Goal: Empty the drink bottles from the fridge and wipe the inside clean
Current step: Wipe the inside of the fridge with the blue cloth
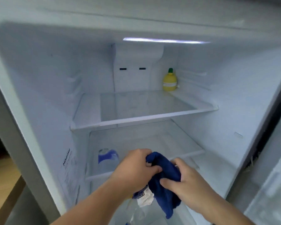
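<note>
The open fridge fills the head view, its white interior lit from above. Both hands hold a dark blue cloth [166, 184] with a white tag in front of the lower shelf: my left hand [136, 166] grips its upper left part, my right hand [183, 179] pinches its right side. A clear bottle with a blue label [107, 159] stands at the left of the lower shelf [186, 154]. A small yellow lemon-shaped bottle with a green cap [169, 80] stands at the back right of the upper glass shelf [144, 117], which otherwise is bare.
A clear drawer [152, 213] sits below the hands at the bottom of the fridge, with something pale inside. A sticker with print [68, 166] is on the left inner wall. Wooden floor [0, 189] shows at the far left.
</note>
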`<action>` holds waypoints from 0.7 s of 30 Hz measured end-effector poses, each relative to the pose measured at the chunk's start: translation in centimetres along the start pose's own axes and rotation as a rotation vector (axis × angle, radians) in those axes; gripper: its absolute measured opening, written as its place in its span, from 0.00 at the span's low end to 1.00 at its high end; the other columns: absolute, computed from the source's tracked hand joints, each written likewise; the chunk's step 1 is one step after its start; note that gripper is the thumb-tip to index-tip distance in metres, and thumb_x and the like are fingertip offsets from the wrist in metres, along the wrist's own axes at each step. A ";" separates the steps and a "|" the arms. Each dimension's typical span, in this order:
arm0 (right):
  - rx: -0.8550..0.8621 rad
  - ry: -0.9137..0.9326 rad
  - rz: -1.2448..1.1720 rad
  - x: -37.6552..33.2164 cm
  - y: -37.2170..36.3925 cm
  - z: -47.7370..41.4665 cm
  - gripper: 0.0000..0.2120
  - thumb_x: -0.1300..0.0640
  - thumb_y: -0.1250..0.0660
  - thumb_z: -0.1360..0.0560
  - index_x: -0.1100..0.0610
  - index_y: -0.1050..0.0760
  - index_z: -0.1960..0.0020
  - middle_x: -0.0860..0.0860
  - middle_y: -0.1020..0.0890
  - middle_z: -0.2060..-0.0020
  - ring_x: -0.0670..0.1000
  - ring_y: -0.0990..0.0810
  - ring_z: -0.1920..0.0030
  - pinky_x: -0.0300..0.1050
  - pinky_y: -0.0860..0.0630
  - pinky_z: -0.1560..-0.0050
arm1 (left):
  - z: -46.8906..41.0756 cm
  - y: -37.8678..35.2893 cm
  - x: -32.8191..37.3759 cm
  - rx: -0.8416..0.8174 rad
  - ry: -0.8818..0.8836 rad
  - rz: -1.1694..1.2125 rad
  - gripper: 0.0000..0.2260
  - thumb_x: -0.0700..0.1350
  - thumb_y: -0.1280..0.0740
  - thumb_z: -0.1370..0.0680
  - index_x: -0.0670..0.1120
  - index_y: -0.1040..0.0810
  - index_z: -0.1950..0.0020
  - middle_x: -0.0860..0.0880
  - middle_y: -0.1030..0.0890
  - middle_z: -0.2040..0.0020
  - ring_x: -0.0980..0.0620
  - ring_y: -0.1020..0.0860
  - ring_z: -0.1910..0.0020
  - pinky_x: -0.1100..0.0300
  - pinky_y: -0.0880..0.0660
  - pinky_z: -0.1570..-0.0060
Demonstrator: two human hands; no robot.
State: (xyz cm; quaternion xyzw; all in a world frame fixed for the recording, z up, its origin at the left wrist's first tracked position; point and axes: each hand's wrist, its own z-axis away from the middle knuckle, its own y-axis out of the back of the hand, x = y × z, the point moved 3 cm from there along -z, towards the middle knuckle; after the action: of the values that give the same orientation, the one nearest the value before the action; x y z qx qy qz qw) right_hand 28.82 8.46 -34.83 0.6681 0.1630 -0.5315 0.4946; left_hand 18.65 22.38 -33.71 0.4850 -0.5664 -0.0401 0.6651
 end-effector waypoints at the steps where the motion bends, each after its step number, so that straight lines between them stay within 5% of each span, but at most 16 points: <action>1: 0.009 0.015 0.011 0.4 0.1 0.4 0.07 0.57 0.31 0.28 0.46 0.26 0.59 0.43 0.18 0.66 0.42 0.21 0.66 0.34 0.27 0.64 | 0.2 -0.1 -0.1 -0.026 0.020 0.017 0.04 0.51 0.29 0.30 0.53 0.22 0.60 0.55 0.19 0.66 0.59 0.21 0.68 0.60 0.22 0.66; 6: 0.095 0.035 0.078 1.4 1.4 -0.6 0.10 0.65 0.36 0.26 0.56 0.27 0.66 0.46 0.28 0.73 0.45 0.32 0.69 0.36 0.36 0.68 | 0.3 0.3 0.0 -0.104 0.045 0.017 0.05 0.51 0.30 0.30 0.51 0.22 0.62 0.56 0.22 0.71 0.62 0.26 0.74 0.69 0.32 0.73; 14: -0.018 0.069 0.294 -1.3 4.2 -2.5 0.09 0.63 0.40 0.30 0.53 0.23 0.61 0.50 0.20 0.66 0.45 0.25 0.66 0.42 0.27 0.64 | -0.1 1.9 1.2 -0.103 0.109 -0.149 0.13 0.47 0.34 0.27 0.52 0.28 0.72 0.55 0.26 0.75 0.64 0.29 0.74 0.71 0.33 0.71; 21: -0.061 0.070 0.336 -5.9 7.5 -1.1 0.08 0.60 0.40 0.30 0.52 0.22 0.60 0.51 0.18 0.63 0.51 0.19 0.63 0.51 0.21 0.59 | 1.6 5.2 4.4 -0.172 0.155 -0.166 0.06 0.45 0.37 0.28 0.52 0.21 0.61 0.52 0.19 0.68 0.60 0.23 0.70 0.63 0.27 0.70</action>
State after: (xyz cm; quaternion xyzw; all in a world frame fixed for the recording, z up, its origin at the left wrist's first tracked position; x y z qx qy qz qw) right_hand 32.78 7.76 -26.10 0.6886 0.0823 -0.4125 0.5906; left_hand 16.39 21.52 -27.17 0.4732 -0.4656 -0.1058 0.7403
